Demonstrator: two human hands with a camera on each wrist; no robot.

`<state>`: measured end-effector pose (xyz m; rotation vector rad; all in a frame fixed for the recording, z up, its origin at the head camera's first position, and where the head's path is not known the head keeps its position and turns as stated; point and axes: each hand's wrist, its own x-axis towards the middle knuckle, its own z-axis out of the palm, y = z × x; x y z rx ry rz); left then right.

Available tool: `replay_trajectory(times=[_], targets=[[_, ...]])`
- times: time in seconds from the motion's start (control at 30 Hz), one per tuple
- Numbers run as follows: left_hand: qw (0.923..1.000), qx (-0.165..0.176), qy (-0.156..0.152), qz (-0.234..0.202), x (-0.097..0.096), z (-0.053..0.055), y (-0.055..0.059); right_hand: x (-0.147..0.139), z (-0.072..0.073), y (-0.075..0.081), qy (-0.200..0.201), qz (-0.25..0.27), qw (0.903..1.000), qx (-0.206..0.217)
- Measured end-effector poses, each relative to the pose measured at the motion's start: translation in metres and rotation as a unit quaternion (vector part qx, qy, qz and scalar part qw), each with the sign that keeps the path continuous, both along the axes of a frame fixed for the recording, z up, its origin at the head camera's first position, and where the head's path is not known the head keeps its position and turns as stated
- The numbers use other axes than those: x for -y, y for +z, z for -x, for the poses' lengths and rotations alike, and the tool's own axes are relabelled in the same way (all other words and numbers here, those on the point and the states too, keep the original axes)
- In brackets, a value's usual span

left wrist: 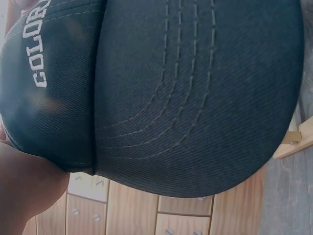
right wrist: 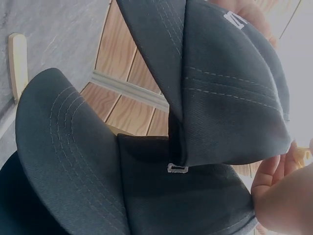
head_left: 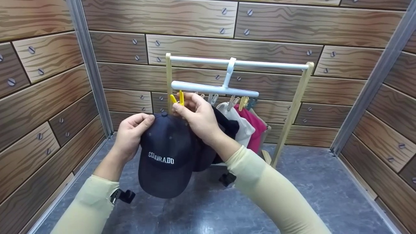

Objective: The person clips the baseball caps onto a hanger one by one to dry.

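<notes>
A dark baseball cap (head_left: pixel 169 143) with white COLORADO lettering hangs brim down in front of the rack. My left hand (head_left: pixel 133 133) pinches its crown between thumb and fingers at the upper left; in the left wrist view the brim (left wrist: pixel 205 98) fills most of the picture. With thumb and fingers my right hand (head_left: pixel 201 118) grips a yellow clothespin (head_left: pixel 179 98), just above the cap and below the left end of the pale blue hanger bar (head_left: pixel 208 87). Behind this cap is a second dark cap (right wrist: pixel 83 156), plain in the right wrist view and partly hidden by the first.
The hanger hooks over the white rail (head_left: pixel 269 63) of a wooden-legged rack. More clothespins (head_left: pixel 243 103) line the bar, with a white cap (head_left: pixel 242 128) and a pink cap (head_left: pixel 255 125) hanging at the right. Wood-patterned walls surround the grey floor (head_left: pixel 312 195).
</notes>
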<state>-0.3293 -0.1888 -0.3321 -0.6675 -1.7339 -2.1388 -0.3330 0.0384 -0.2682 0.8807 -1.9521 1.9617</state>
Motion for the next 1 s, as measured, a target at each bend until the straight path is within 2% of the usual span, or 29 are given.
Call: replay_trajectory(times=[0.43, 1.0], targets=[[0.9999, -0.005, -0.007, -0.007, -0.004, -0.003, -0.001, -0.010, -0.006, 0.000, 0.019, 0.034, 0.9992, 0.011], [0.9994, -0.013, -0.030, -0.012, -0.014, -0.012, 0.000, -0.036, -0.014, -0.005, 0.047, 0.006, 0.9988, -0.008]])
